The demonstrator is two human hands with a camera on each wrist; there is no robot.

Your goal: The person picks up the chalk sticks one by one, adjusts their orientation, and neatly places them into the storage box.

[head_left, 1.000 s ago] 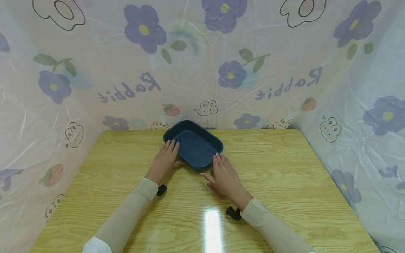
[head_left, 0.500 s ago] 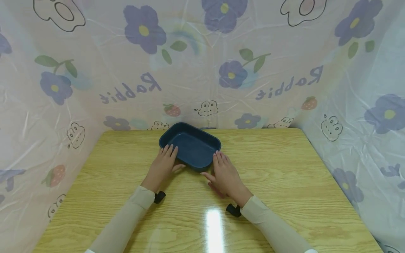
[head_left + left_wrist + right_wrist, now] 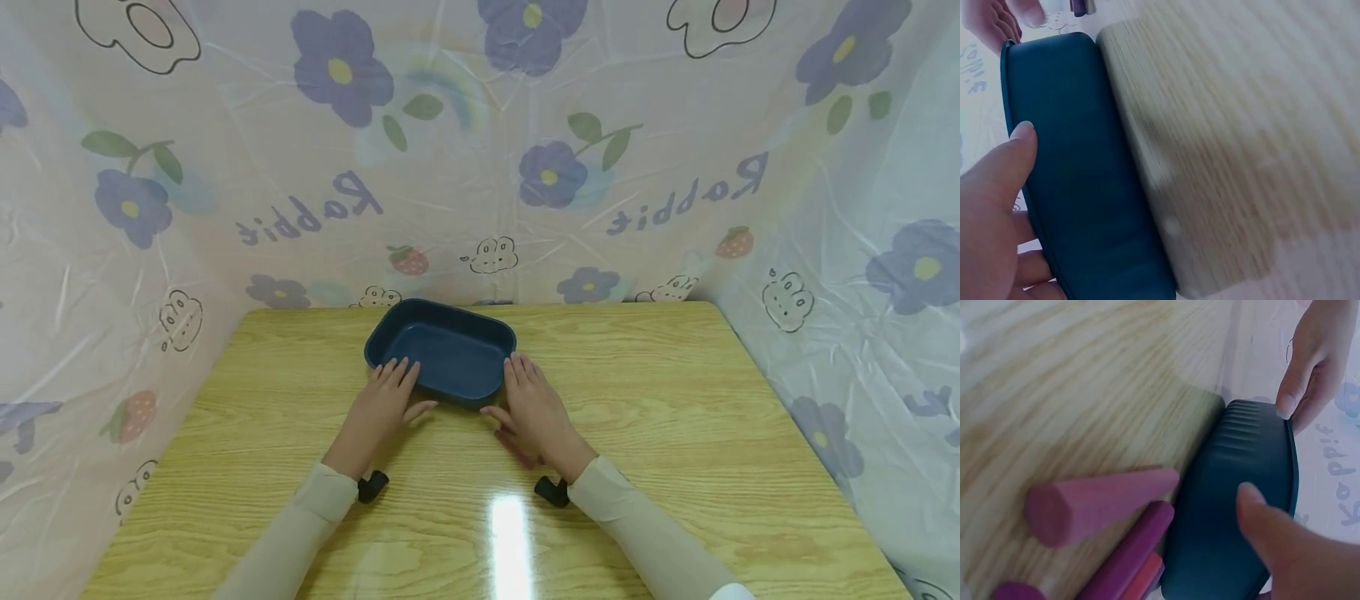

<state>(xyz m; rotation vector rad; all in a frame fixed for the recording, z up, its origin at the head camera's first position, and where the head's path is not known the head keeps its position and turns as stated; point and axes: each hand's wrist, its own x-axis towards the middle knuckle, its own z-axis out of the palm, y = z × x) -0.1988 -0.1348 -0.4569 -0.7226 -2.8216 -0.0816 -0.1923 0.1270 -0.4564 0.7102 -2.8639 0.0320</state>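
Observation:
A dark blue, deep rectangular tray (image 3: pixel 450 358) with rounded corners lies near the back of the table, its inside showing bare. My left hand (image 3: pixel 375 412) grips its near left rim. In the left wrist view the thumb (image 3: pixel 1019 140) lies on the outer wall while the fingers go over the rim. My right hand (image 3: pixel 536 408) holds the near right corner. Its thumb (image 3: pixel 1257 509) lies against the outer wall in the right wrist view; the fingers there are mostly hidden. Beside the tray, under the right hand, lie several pink and purple tapered sticks (image 3: pixel 1104 503).
The wooden table (image 3: pixel 675 417) ends at a patterned cloth (image 3: pixel 450 167) that rises behind it and at both sides. A black camera mount (image 3: pixel 553 492) hangs at the right wrist and another black mount (image 3: pixel 371 486) at the left.
The tray has turned counter-clockwise, its left end coming toward me so its long side lies nearer level. My left hand has moved back and left with it; the right hand has barely moved.

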